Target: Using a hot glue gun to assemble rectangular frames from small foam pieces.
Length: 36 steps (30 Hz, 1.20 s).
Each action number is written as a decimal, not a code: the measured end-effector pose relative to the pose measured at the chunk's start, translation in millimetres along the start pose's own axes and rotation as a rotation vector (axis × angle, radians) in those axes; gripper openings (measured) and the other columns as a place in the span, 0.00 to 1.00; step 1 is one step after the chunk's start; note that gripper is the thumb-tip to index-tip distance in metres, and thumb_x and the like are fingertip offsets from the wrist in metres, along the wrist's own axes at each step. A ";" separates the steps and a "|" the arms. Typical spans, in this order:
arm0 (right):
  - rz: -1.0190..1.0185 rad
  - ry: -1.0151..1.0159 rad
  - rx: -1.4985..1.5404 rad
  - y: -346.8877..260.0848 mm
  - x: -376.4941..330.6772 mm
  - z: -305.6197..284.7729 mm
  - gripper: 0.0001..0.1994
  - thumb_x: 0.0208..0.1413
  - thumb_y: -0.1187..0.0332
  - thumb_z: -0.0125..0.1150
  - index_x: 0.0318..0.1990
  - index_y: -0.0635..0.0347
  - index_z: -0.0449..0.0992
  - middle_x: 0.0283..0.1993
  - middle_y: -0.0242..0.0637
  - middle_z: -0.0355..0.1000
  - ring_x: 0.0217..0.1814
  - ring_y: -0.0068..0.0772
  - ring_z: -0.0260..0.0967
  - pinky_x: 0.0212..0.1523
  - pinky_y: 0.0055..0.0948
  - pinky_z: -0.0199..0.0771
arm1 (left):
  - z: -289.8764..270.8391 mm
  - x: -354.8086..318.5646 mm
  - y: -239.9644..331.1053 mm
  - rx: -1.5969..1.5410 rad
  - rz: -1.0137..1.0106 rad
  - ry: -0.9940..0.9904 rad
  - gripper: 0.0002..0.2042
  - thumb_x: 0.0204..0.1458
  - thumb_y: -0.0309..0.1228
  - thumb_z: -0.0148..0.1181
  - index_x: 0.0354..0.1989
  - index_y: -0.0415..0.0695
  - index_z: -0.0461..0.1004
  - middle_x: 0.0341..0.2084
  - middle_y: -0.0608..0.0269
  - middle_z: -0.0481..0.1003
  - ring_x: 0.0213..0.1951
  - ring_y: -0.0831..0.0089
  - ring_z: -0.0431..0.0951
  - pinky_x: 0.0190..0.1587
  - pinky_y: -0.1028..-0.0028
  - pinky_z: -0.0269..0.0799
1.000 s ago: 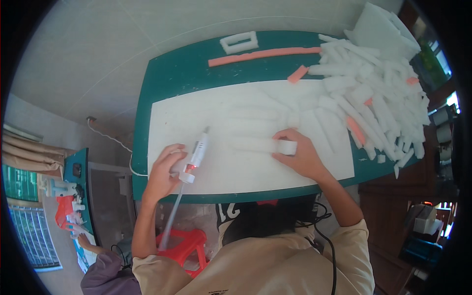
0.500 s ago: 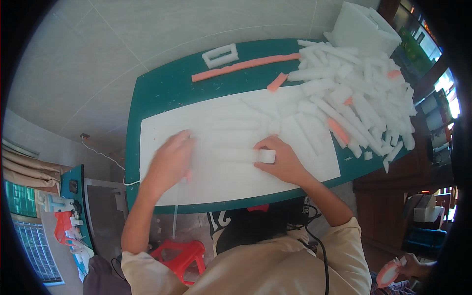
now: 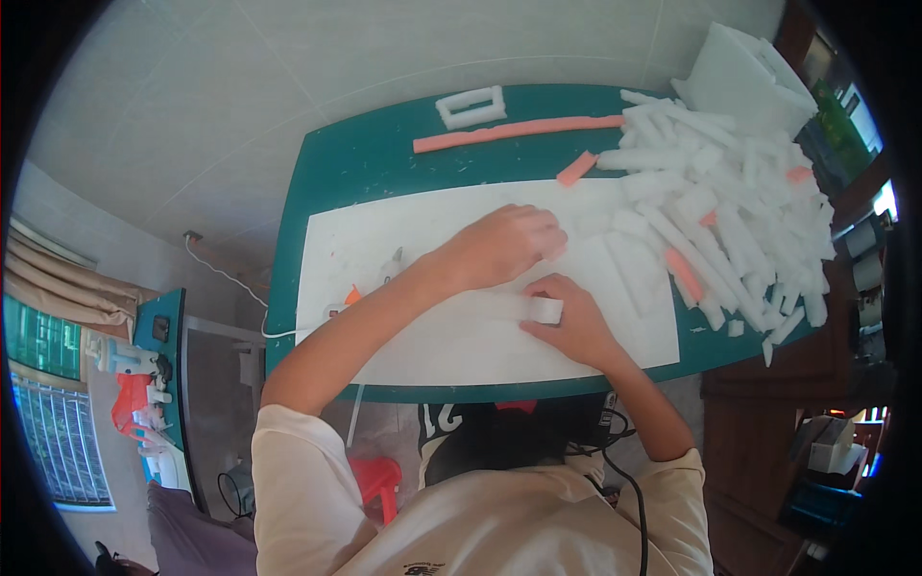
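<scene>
My right hand (image 3: 576, 324) grips the end of a white foam strip (image 3: 490, 307), thumb below and fingers above, its square end (image 3: 546, 310) facing right. The strip lies across a white sheet (image 3: 423, 360) and runs left toward my forearm. Above it, my left hand (image 3: 514, 245) reaches over the sheet with fingers curled down and together; whatever is under the fingertips is hidden. Beneath my left forearm lies what looks like a glue gun, with an orange part (image 3: 353, 295) and a pale nozzle (image 3: 396, 264). A thin translucent stick (image 3: 355, 415) pokes past the table's near edge.
White foam strips (image 3: 725, 216) are heaped on the green table's (image 3: 375, 178) right, several pink pieces among them. A long pink strip (image 3: 519, 132) and a white foam rectangular frame (image 3: 471, 108) lie at the back. A white cord (image 3: 226, 302) trails left; a red stool (image 3: 376, 480) stands below.
My left hand has left the glue gun area and moved right, above the foam strip. The right hand keeps its grip. The view has shifted, and another person's hand at lower right is gone.
</scene>
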State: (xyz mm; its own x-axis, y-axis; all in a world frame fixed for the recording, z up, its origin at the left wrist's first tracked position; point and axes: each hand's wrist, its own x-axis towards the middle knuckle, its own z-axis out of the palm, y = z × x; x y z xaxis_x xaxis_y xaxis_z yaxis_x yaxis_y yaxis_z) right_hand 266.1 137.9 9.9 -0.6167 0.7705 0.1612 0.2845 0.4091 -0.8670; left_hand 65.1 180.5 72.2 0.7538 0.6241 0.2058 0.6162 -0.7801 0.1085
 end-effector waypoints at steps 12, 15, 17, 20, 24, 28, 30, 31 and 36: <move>0.041 0.021 0.082 0.8 6.8 -2.9 0.19 0.42 0.74 0.71 0.44 0.61 0.75 0.45 0.39 0.75 0.48 0.39 0.72 0.50 0.30 0.70 | -16.4 -142.9 34.6 -0.688 -0.652 0.355 0.17 0.50 0.26 0.64 0.50 0.42 0.73 0.44 0.60 0.78 0.45 0.65 0.79 0.50 0.69 0.73; 0.051 0.011 0.060 -1.0 7.2 -4.1 0.18 0.41 0.74 0.71 0.43 0.61 0.75 0.45 0.39 0.75 0.48 0.38 0.72 0.51 0.30 0.70 | -8.3 -140.2 37.5 -0.643 -0.671 0.280 0.17 0.50 0.27 0.65 0.50 0.42 0.73 0.44 0.60 0.78 0.45 0.64 0.79 0.50 0.69 0.73; 0.050 0.002 0.043 -2.4 7.7 -5.3 0.18 0.41 0.74 0.71 0.42 0.61 0.75 0.44 0.39 0.75 0.48 0.38 0.72 0.51 0.29 0.69 | -4.8 -140.7 35.5 -0.593 -0.694 0.246 0.17 0.50 0.28 0.65 0.49 0.43 0.73 0.44 0.59 0.78 0.45 0.62 0.79 0.50 0.68 0.73; 0.097 -0.047 0.049 -5.3 8.8 -6.3 0.17 0.44 0.76 0.70 0.43 0.63 0.75 0.45 0.36 0.73 0.49 0.29 0.70 0.51 0.25 0.71 | -5.4 -141.9 32.6 -0.602 -0.682 0.234 0.16 0.50 0.29 0.65 0.48 0.42 0.73 0.43 0.58 0.78 0.45 0.60 0.78 0.50 0.67 0.72; 0.056 -0.037 0.003 -7.9 8.5 -8.2 0.16 0.43 0.76 0.70 0.42 0.64 0.75 0.43 0.37 0.74 0.48 0.31 0.70 0.51 0.26 0.70 | -8.7 -138.6 36.5 -0.562 -0.663 0.200 0.16 0.51 0.29 0.64 0.48 0.42 0.74 0.43 0.58 0.78 0.44 0.58 0.78 0.50 0.65 0.72; 0.082 -0.027 0.031 -8.6 9.2 -6.9 0.16 0.43 0.75 0.71 0.42 0.64 0.75 0.41 0.38 0.74 0.47 0.33 0.71 0.52 0.27 0.69 | -5.3 -141.8 38.6 -0.451 -0.614 0.209 0.15 0.51 0.29 0.64 0.47 0.42 0.74 0.42 0.55 0.77 0.44 0.55 0.77 0.49 0.64 0.73; 0.079 -0.033 0.013 -10.3 9.6 -8.5 0.16 0.43 0.75 0.71 0.42 0.64 0.75 0.42 0.38 0.73 0.47 0.32 0.71 0.52 0.27 0.70 | -4.2 -141.8 39.6 -0.427 -0.605 0.218 0.15 0.51 0.28 0.64 0.47 0.42 0.74 0.42 0.53 0.77 0.44 0.54 0.77 0.48 0.63 0.73; 0.071 -0.039 -0.007 -10.5 9.9 -9.0 0.16 0.43 0.75 0.71 0.42 0.65 0.75 0.42 0.38 0.73 0.47 0.32 0.70 0.51 0.27 0.71 | -5.1 -140.6 40.8 -0.419 -0.604 0.204 0.15 0.51 0.28 0.64 0.47 0.42 0.74 0.41 0.53 0.76 0.43 0.53 0.77 0.47 0.63 0.73; 0.097 -0.055 0.010 -8.5 9.9 -9.1 0.16 0.43 0.75 0.71 0.42 0.64 0.75 0.43 0.36 0.73 0.47 0.30 0.70 0.47 0.25 0.72 | -3.8 -137.3 43.6 -0.373 -0.568 0.207 0.14 0.51 0.26 0.63 0.47 0.41 0.74 0.39 0.51 0.76 0.43 0.52 0.76 0.46 0.63 0.73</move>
State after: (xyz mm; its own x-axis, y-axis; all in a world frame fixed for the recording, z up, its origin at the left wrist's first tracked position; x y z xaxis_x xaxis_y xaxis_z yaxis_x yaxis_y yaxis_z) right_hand 264.3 146.5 23.1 -0.6259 0.7783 0.0504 0.3377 0.3287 -0.8820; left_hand -12.4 60.7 52.3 0.2572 0.9464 0.1952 0.7542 -0.3229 0.5718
